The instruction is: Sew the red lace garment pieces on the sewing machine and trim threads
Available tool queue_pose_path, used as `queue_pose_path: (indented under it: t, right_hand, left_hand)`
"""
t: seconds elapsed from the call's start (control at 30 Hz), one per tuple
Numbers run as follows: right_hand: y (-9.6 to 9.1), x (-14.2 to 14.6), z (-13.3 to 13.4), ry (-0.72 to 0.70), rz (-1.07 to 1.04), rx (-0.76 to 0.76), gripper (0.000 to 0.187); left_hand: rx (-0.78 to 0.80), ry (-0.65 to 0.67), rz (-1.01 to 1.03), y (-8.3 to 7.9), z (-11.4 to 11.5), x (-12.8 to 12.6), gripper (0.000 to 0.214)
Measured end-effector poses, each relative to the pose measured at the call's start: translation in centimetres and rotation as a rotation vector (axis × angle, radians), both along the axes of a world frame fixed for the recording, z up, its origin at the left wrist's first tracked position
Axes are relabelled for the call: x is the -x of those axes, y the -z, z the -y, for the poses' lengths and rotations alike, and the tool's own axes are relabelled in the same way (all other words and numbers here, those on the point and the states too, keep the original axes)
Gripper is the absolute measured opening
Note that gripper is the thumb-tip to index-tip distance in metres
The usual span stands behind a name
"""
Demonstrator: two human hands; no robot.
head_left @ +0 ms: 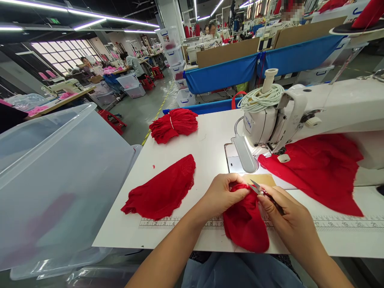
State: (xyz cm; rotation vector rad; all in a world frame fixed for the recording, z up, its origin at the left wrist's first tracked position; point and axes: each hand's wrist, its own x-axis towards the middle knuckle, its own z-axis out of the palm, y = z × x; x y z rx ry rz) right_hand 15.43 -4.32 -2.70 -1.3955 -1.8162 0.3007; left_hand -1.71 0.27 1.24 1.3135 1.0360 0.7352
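My left hand (220,195) pinches the top of a small red lace fabric piece (245,222) that hangs over the table's front edge. My right hand (280,210) is closed round small thread snips (258,189), whose metal tips touch the fabric just beside my left fingers. Both hands sit in front of the white sewing machine (300,114), close to its needle plate (235,162).
A flat red lace piece (163,190) lies left of my hands, a tied bundle of red pieces (174,125) behind it. More red fabric (321,168) lies under the machine arm. A clear plastic bin (57,180) stands at the left. A printed ruler (345,223) runs along the table front.
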Motion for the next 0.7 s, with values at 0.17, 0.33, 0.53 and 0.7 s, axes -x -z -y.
queue_pose_path:
  t: [0.17,0.33,0.53,0.7]
  right_hand:
    - [0.12,0.44,0.02,0.027,-0.008,0.028,0.029]
    - [0.42,0.47,0.07,0.098,0.017,0.021,0.031]
    - [0.55,1.02,0.39,0.113,-0.023,0.003,0.028]
    - [0.92,0.1,0.37,0.108,-0.012,-0.044,0.026]
  left_hand:
    - [-0.045,0.004,0.024,0.5,0.01,-0.25,0.02]
    - [-0.097,-0.055,-0.025,0.69,0.04,-0.44,0.006]
    - [-0.128,-0.041,-0.077,0.95,0.15,-0.4,0.006]
    - [-0.102,-0.065,-0.032,0.89,0.15,-0.41,0.009]
